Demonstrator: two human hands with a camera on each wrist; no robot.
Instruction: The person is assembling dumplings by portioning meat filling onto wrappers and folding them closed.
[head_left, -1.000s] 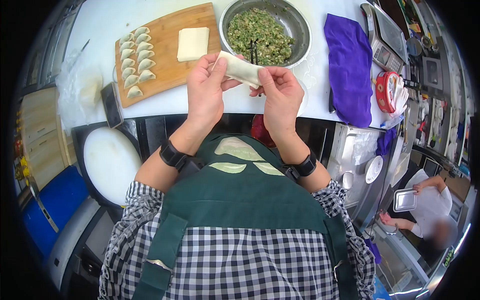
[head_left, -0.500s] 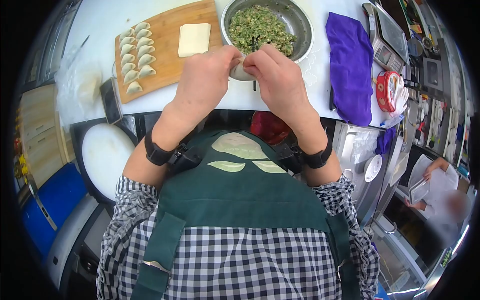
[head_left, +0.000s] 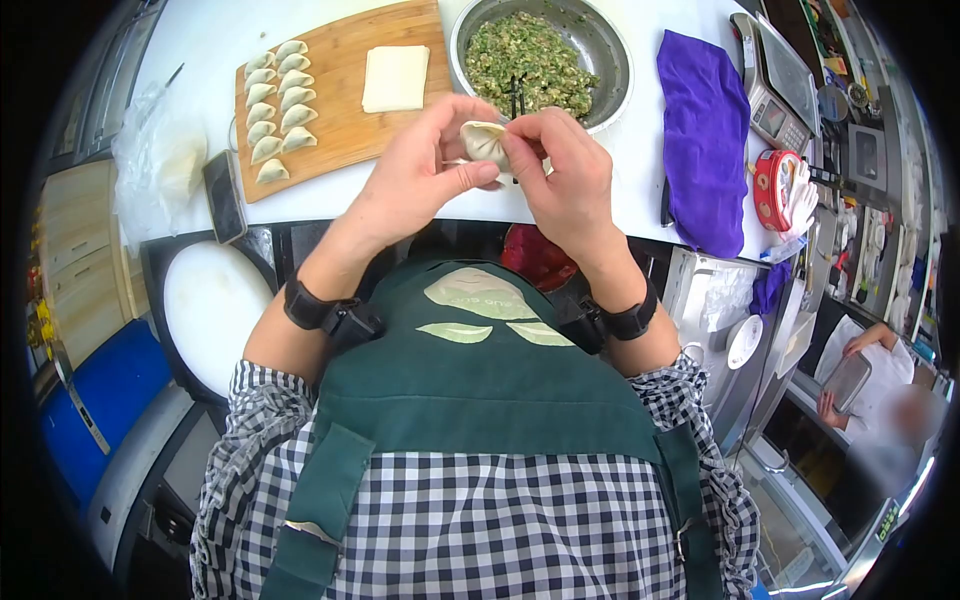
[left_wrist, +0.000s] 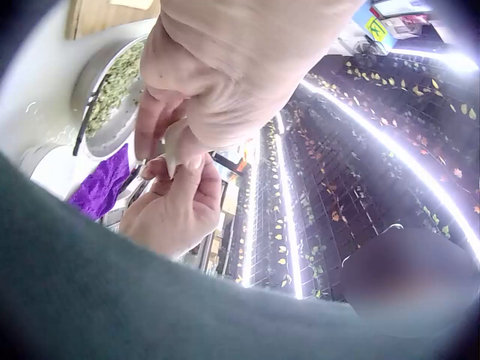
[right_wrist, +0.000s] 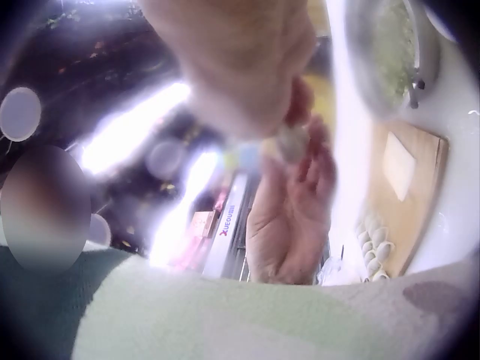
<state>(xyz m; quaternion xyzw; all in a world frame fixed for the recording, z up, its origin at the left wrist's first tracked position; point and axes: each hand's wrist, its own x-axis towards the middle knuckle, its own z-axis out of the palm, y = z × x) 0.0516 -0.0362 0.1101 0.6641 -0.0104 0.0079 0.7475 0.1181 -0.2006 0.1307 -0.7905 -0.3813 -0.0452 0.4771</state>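
Note:
A pleated dumpling (head_left: 484,145) is held between the two hands, below the steel bowl of green filling (head_left: 530,65). The right hand (head_left: 566,170) pinches its right edge between thumb and fingers. Around its left side lies the left hand (head_left: 420,170), thumb below and fingers behind it. In the left wrist view, a pale bit of the dumpling (left_wrist: 177,144) shows between the left hand (left_wrist: 217,75) and right hand (left_wrist: 176,210). The right wrist view is blurred; the dumpling (right_wrist: 291,144) sits at the left hand's fingers. Stacked square wrappers (head_left: 396,79) and rows of dumplings (head_left: 297,97) lie on the wooden board (head_left: 350,130).
Black chopsticks (head_left: 517,95) stand in the bowl. A phone (head_left: 224,198) and plastic bag (head_left: 160,165) are at the left; a purple cloth (head_left: 702,145), scale (head_left: 775,105) and red tin (head_left: 771,190) are at the right. Another person (head_left: 865,375) stands at lower right.
The flat folded wrapper between the hands has become a gathered, pleated dumpling. The left hand has turned and loosened around it; the right hand keeps its pinch. The other person's tray has shifted.

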